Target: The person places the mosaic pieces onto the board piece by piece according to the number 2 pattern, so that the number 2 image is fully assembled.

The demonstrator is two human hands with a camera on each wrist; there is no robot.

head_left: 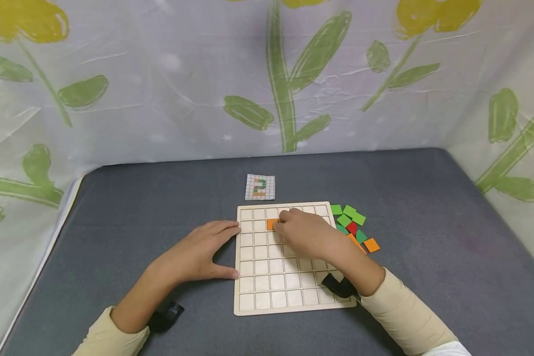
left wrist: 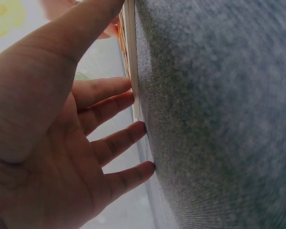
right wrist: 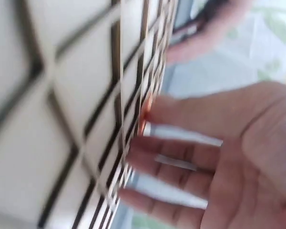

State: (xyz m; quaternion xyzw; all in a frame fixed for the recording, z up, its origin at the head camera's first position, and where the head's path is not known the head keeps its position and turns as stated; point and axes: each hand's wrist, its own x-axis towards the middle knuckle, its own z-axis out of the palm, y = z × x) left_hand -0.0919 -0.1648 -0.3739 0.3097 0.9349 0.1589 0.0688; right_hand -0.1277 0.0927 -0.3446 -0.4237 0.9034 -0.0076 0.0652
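Note:
A wooden grid board (head_left: pixel 267 284) lies on the grey table. An orange tile (head_left: pixel 271 224) sits in a cell of its second row. My right hand (head_left: pixel 303 231) reaches over the board, its fingertips resting on that tile. The right wrist view shows the right hand's fingers (right wrist: pixel 181 157) stretched out against the board's grid (right wrist: pixel 52 95). My left hand (head_left: pixel 203 249) lies flat on the table, fingers straight. In the left wrist view, the left hand's fingertips (left wrist: pixel 128 98) touch the board's left edge (left wrist: pixel 131 57).
A loose pile of green, red and orange tiles (head_left: pixel 353 225) lies just right of the board. A small pattern card (head_left: pixel 260 187) lies behind it. The grey table (head_left: pixel 427 222) is ringed by a flower-print plastic sheet (head_left: pixel 160 89) at back and sides.

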